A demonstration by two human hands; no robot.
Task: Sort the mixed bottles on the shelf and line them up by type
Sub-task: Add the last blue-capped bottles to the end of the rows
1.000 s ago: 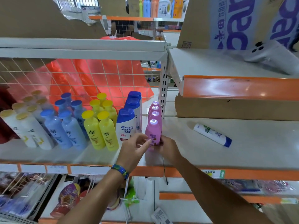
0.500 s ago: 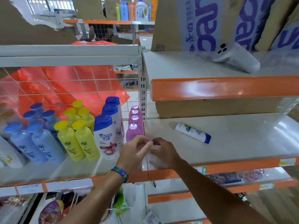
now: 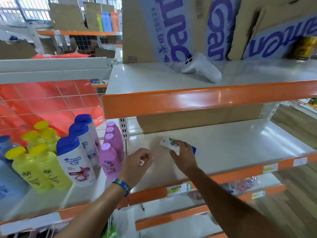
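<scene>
Right hand is reached out palm down over the lying bottle. Its fingers are curled across the bottle's middle with the thumb at the near side, gripping it. The bottle is white with a blue cap and lies flat on the middle shelf, cap end at 3 o'clock of the hand and white end sticking out at 10 o'clock.

Left hand hovers at 8 o'clock of the right hand, apart from it, just beside the front pink bottle. Its fingers are loosely curled and hold nothing. There is a blue-green wristband on that wrist.

Counts:
- Four pink bottles, upright in one file running toward 12 o'clock.
- Three white bottles with blue caps at 9 o'clock of the pink file, also in a file.
- At least five yellow bottles further toward 9 o'clock, in two files.
- Pale blue bottles at the far 9 o'clock edge, cut off, so no count is possible.

The shelves are grey metal with orange front edges, and price tags sit on the near edge. The upper shelf at 12 o'clock holds one white handheld device and printed cardboard boxes. Orange plastic sheet hangs behind wire mesh at 10 o'clock. This is a shop aisle, with wood-look floor at 4 o'clock.
</scene>
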